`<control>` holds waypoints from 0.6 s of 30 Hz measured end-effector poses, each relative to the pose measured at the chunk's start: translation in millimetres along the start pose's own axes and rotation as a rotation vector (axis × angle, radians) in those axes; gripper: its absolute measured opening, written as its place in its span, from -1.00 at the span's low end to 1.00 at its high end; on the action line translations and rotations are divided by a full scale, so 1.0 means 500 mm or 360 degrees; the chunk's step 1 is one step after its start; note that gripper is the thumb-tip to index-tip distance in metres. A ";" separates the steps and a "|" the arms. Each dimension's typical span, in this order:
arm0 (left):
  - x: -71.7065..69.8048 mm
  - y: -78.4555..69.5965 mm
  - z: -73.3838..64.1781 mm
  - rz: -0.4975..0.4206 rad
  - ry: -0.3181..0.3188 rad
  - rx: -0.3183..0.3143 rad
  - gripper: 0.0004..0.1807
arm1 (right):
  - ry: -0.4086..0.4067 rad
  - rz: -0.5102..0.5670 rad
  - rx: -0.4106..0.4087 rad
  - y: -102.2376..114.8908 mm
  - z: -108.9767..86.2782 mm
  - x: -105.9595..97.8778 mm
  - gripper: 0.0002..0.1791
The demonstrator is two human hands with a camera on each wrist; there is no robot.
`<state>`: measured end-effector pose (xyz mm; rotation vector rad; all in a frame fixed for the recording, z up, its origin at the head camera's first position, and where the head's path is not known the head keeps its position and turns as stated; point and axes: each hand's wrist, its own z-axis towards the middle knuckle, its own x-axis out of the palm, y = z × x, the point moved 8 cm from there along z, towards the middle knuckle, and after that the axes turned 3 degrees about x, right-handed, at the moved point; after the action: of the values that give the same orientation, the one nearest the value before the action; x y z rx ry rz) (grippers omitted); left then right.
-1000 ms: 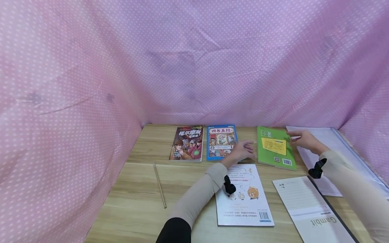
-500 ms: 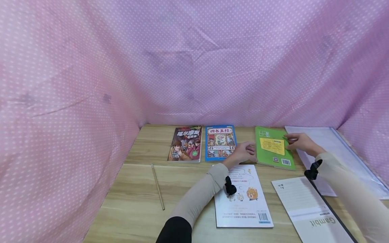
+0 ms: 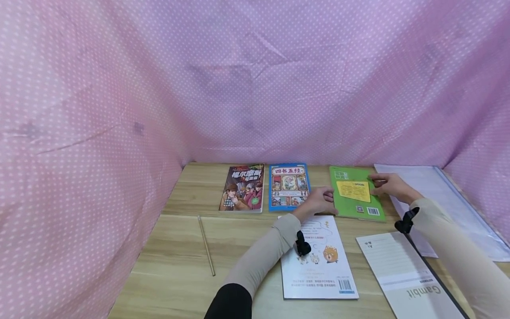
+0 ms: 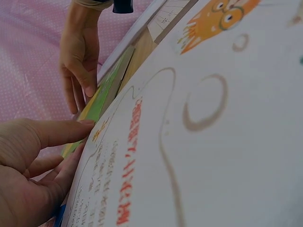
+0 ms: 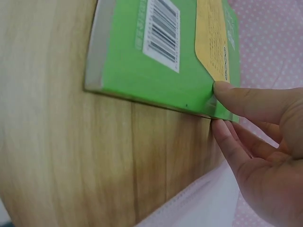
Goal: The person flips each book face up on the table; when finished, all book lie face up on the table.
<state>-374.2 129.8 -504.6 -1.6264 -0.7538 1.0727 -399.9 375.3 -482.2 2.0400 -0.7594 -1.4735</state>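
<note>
Green bk (image 3: 355, 194) lies on desk (image 3: 175, 252), right of centre in head view. Hands: R hand (image 3: 393, 186) pinches its right edge; L hand (image 3: 318, 201) at left edge, can't tell if gripping. Uneven hold could let it swing or slip; low L sleeve (image 3: 260, 254) might drag white bk (image 3: 324, 272).

The book (image 3: 356, 195) is green, the cloth (image 3: 255, 97) white-dotted pink
</note>
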 end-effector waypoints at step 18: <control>-0.002 0.005 -0.003 0.0013 0.0045 -0.0007 -0.14 | 0.0031 -0.0034 -0.0018 0.005 -0.013 0.005 -0.10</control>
<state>-373.4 127.7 -506.7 -1.6464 -0.7322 1.0523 -393.3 372.4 -480.2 2.0575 -0.7219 -1.4641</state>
